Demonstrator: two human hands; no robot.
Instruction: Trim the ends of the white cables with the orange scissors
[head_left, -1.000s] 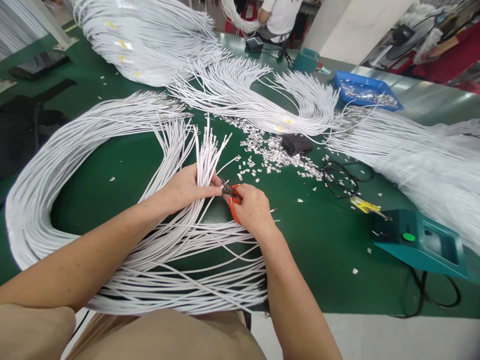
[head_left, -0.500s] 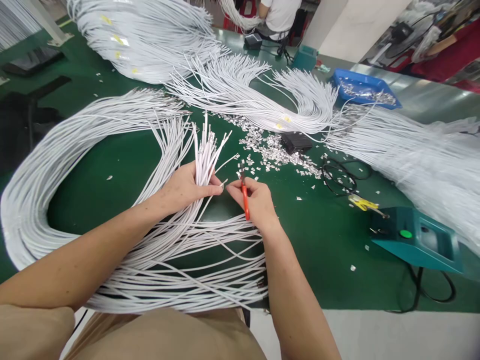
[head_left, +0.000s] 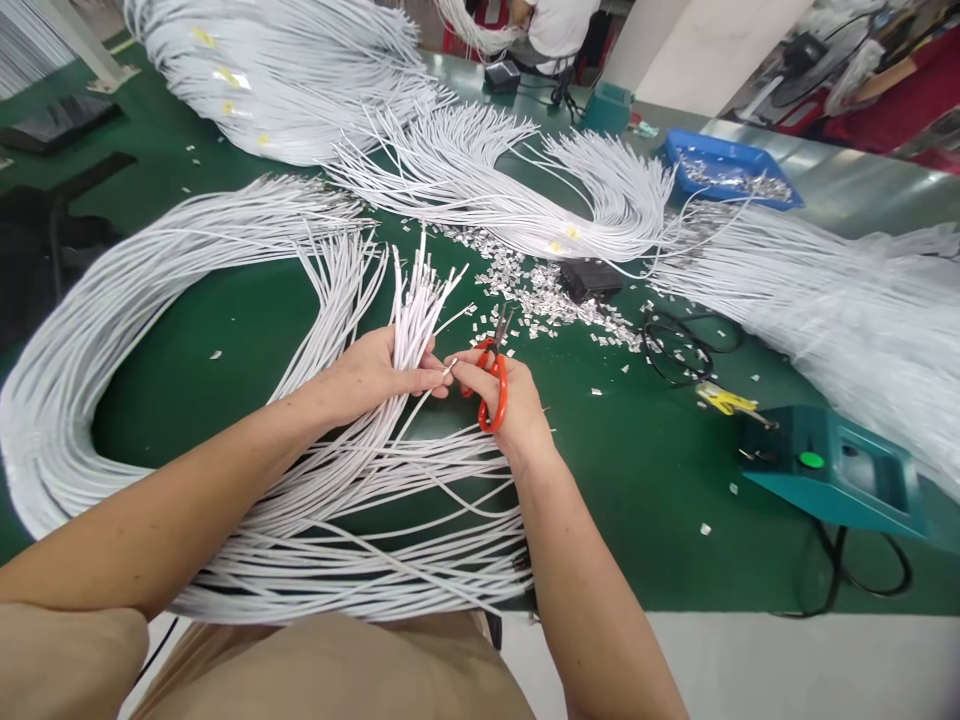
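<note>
My left hand (head_left: 390, 375) is closed around a bunch of white cables (head_left: 416, 305), their ends pointing up and away from me. Its thumb and fingertip pinch a single cable end (head_left: 448, 370) that sticks out to the right. My right hand (head_left: 510, 395) holds red-handled scissors (head_left: 493, 385), blades pointing away from me. The right thumb and index fingertip meet at that same cable end, close to the left fingertips. Whether they grip a small piece there is too fine to tell. More white cables (head_left: 360, 560) lie in a loop under my forearms.
Small silvery pieces (head_left: 525, 290) are scattered over the green table (head_left: 622, 450) near a black block (head_left: 591, 281). A teal device (head_left: 832, 470) with a yellow clip (head_left: 726, 399) stands right. Behind are cable bundles (head_left: 285, 80) and a blue tray (head_left: 731, 170). Two people are beyond.
My right hand has come left to the left fingertips. The scissors have turned in it, so both red handle loops now show. The cable bunch stays in my left hand.
</note>
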